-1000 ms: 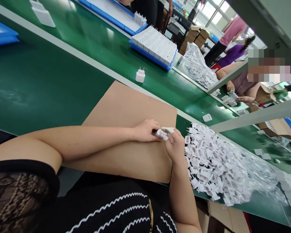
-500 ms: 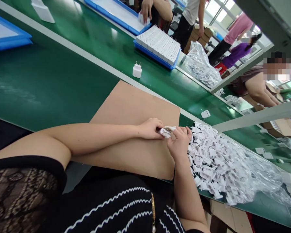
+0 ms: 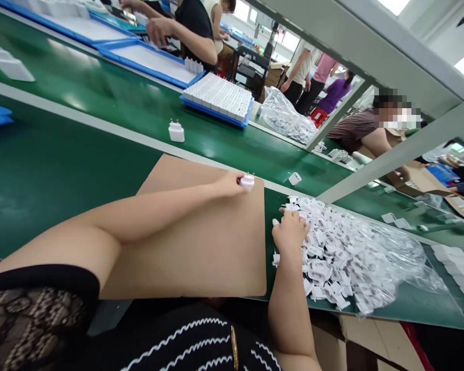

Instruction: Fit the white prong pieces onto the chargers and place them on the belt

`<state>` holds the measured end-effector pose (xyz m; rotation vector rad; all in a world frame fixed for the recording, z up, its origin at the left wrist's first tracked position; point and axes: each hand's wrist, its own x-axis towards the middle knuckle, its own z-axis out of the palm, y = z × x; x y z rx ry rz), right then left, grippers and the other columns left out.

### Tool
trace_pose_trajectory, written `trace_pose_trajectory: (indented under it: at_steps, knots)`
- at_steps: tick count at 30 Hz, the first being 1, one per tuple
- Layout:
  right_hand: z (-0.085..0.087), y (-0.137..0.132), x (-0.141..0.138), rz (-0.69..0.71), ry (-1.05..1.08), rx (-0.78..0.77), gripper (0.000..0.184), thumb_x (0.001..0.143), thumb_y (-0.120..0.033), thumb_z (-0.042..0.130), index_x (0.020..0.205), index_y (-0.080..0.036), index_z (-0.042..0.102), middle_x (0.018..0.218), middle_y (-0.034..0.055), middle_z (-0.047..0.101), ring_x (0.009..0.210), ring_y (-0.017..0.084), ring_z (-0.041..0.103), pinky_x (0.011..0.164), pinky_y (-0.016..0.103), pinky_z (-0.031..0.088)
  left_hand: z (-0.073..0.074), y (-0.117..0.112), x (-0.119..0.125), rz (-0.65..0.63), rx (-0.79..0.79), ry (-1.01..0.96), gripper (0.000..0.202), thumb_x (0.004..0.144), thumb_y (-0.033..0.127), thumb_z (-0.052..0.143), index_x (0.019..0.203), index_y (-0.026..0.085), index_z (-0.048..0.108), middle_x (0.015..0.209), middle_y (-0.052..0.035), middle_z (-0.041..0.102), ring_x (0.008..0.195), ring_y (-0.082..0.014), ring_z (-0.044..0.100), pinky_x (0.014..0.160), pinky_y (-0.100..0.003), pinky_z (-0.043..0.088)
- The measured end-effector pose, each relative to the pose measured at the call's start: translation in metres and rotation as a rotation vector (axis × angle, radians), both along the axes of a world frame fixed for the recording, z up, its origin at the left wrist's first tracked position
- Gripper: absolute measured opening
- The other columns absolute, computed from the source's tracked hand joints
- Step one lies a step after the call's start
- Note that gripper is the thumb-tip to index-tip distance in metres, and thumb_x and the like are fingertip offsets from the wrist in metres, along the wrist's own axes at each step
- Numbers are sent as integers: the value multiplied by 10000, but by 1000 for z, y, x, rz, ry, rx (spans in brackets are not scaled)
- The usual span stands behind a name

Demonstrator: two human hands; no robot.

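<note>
My left hand is closed around a white plug charger, held above the far right part of a brown cardboard sheet. The charger's two pins point up and away from me. To the right, my right hand rests at the left edge of a heap of white plug parts. Its thumb and fingers are apart, the fingertips touching loose parts at the heap's edge.
Past a pale rail, one charger and a white casing stand on the green belt. A blue tray of chargers lies farther back. Clear plastic covers the heap's right side. A slanting metal post crosses at right. Co-workers sit opposite.
My hands have parted. The left has moved away from me with the charger; the right has let go and come down at the heap's edge. The view has turned to the right.
</note>
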<state>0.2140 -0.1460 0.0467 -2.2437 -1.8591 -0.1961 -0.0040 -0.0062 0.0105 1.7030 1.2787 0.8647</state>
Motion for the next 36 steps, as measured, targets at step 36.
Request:
trace_pose_trajectory:
  at_steps: [36]
  knots:
    - [-12, 25, 3, 0, 56, -89, 326, 851, -86, 598, 1144, -145, 728, 1320, 181, 551, 1112, 313, 567, 926, 406, 441, 9, 113, 115, -187, 305, 372, 700, 748, 133, 668, 1436, 149, 543, 1617, -155, 417, 1493, -335, 388, 1235, -420, 336]
